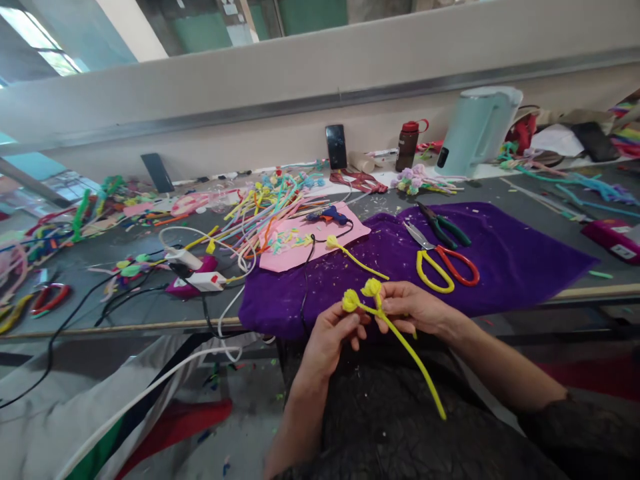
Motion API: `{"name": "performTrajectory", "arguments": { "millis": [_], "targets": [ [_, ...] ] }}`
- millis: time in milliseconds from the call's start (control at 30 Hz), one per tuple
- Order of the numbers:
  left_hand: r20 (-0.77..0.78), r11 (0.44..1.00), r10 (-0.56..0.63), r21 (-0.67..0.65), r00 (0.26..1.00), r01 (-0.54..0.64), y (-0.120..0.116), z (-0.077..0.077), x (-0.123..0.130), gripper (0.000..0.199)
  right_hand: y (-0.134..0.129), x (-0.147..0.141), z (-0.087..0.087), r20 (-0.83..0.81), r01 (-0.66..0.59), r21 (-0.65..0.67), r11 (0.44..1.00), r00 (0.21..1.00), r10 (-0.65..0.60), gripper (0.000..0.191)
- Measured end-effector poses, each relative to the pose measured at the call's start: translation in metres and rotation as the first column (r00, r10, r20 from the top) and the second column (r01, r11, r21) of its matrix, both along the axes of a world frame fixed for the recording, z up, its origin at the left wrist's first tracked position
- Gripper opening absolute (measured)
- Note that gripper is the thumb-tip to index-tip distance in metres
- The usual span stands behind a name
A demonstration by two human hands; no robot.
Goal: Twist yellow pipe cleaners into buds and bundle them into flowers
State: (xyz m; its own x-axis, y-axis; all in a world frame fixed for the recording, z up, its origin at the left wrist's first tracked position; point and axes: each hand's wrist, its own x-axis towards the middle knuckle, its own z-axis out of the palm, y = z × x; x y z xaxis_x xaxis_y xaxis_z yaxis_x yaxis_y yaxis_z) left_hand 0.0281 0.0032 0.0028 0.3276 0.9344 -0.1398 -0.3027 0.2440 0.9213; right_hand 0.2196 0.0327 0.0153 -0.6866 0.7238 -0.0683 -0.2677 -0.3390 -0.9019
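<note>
Between my two hands is a yellow pipe-cleaner flower (410, 353) with two curled heads at the top and a long stem hanging down to the right. My left hand (333, 333) pinches it just below the left head. With thumb and fingers closed, my right hand (407, 307) grips it where the second head joins the stem. Another yellow pipe-cleaner flower (361, 261) lies on the purple cloth (280, 300) just beyond. Scissors (443, 263) with one yellow and one red handle rest open-bladed to the right, beside dark green pliers (443, 225).
A blue glue gun (327, 215) lies on a pink sheet (280, 257) with small scraps. Bundled pipe cleaners (270, 207) are behind it. Cables run to a power strip (197, 283) at left. A kettle (475, 133), a bottle (407, 148) and a phone (336, 147) stand along the back.
</note>
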Motion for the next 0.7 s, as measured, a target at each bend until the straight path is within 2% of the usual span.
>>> {"name": "performTrajectory", "arguments": {
  "millis": [100,233,467,700],
  "targets": [
    [0.134,0.997,-0.030,-0.062,0.991,0.038,0.001,-0.004,0.000,0.034,-0.002,0.006,-0.001,0.072,-0.132,0.002,0.991,0.989,0.132,0.019],
    [0.204,0.990,-0.079,-0.101,0.976,0.101,-0.001,-0.005,0.000,0.050,-0.006,0.012,0.000,0.218,-0.169,0.021,0.985,0.963,0.160,0.021],
    [-0.031,0.976,-0.215,-0.048,0.976,0.213,-0.007,-0.005,0.002,0.045,-0.012,0.027,-0.008,0.338,-0.296,0.134,0.946,0.911,0.238,0.006],
    [-0.248,0.945,-0.327,-0.082,0.912,0.317,-0.009,-0.003,0.013,0.036,-0.017,0.038,-0.016,0.464,-0.357,0.213,0.909,0.856,0.228,0.007]
  ]
}}
